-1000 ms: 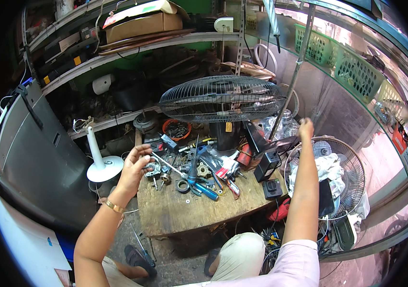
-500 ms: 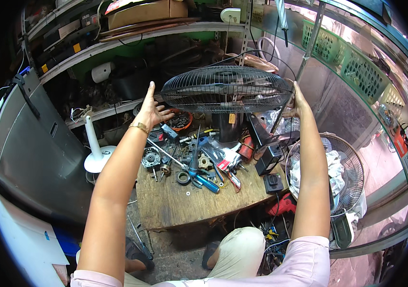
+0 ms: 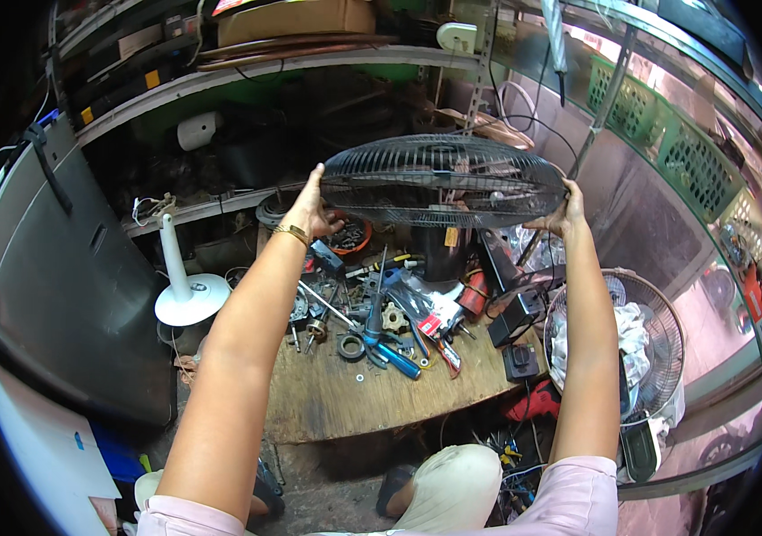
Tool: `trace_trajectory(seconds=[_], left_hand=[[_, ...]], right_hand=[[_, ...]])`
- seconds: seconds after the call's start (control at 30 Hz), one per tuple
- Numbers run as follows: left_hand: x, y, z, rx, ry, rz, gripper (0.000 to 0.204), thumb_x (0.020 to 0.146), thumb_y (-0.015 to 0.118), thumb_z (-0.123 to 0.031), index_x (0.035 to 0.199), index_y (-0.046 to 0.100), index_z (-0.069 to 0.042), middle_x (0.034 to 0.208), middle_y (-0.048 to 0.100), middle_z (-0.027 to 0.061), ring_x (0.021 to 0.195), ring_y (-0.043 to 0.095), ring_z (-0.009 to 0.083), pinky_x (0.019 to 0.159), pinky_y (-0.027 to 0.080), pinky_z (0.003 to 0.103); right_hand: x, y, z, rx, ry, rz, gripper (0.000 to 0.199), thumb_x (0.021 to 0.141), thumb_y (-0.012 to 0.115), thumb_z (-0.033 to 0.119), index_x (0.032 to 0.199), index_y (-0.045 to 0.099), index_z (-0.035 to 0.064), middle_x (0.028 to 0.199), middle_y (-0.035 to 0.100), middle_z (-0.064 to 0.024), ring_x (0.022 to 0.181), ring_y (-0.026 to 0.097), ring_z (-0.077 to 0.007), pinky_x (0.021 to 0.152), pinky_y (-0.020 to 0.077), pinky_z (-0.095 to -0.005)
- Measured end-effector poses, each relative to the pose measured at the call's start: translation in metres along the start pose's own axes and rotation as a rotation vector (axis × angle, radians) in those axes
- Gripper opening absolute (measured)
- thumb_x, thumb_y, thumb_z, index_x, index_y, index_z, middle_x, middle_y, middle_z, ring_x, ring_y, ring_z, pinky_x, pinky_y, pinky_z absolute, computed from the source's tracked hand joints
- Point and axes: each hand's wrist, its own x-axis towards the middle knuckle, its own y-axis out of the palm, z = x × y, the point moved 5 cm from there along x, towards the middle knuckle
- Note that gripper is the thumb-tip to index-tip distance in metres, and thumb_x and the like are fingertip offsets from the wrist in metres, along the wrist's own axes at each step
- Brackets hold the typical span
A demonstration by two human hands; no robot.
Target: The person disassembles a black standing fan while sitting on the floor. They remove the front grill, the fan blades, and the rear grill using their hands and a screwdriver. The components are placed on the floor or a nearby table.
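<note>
A round black wire fan guard [image 3: 443, 183], seen nearly edge-on, is between my two hands above the far part of the workbench [image 3: 336, 415]. My left hand [image 3: 311, 213] holds its left rim, thumb up on the upper side and fingers underneath. At the opposite rim my right hand [image 3: 563, 214] grips the guard with curled fingers. Below the guard stands a black cylinder [image 3: 442, 255] with a yellow label; whether the two are joined is hidden. Blue-handled pliers [image 3: 375, 322], a blue screwdriver handle [image 3: 399, 361] and a black ring [image 3: 350, 346] lie on the bench.
A white stand with round base [image 3: 191, 299] is at left, beside a large grey panel [image 3: 68, 277]. On the right, another fan cage [image 3: 665, 335] holds white cloths. A red power tool [image 3: 533, 402] sits below the bench edge. Loaded shelves [image 3: 309, 64] cross the back.
My left hand, open and apart from the rim before, has closed onto the guard's left side. The guard appears slightly lower and further right, partly because the whole view has shifted.
</note>
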Motion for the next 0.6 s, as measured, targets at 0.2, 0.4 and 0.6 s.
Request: trace_trajectory(seconds=[0.2, 0.4, 0.6], left_hand=[[-0.020, 0.010, 0.003, -0.244, 0.077, 0.196, 0.100, 0.079, 0.062, -0.060, 0.144, 0.020, 0.003, 0.147, 0.023, 0.0206, 0.132, 0.029, 0.0309, 0.109, 0.024, 0.052], [-0.025, -0.015, 0.017, -0.377, 0.084, 0.207, 0.094, 0.081, 0.066, -0.050, 0.145, 0.017, 0.000, 0.146, 0.016, 0.0317, 0.132, 0.028, 0.0403, 0.109, 0.029, 0.051], [-0.063, -0.017, 0.013, -0.437, 0.169, 0.254, 0.094, 0.081, 0.067, -0.049, 0.147, 0.014, -0.009, 0.145, 0.011, 0.0342, 0.134, 0.023, 0.0438, 0.114, 0.020, 0.052]], right_hand=[[0.013, -0.012, 0.008, 0.105, 0.002, -0.124, 0.066, 0.079, 0.033, 0.044, 0.131, 0.047, 0.0071, 0.138, 0.044, -0.0235, 0.123, 0.040, -0.0535, 0.090, 0.0200, -0.0809], [0.006, 0.020, 0.015, 0.062, -0.023, -0.179, 0.066, 0.076, 0.033, 0.045, 0.126, 0.051, 0.0054, 0.133, 0.049, -0.0231, 0.120, 0.042, -0.0524, 0.087, 0.0204, -0.0822], [-0.006, 0.038, 0.046, 0.020, -0.041, -0.095, 0.063, 0.074, 0.036, 0.044, 0.113, 0.057, -0.0004, 0.122, 0.056, -0.0232, 0.110, 0.051, -0.0443, 0.086, 0.0346, -0.0720]])
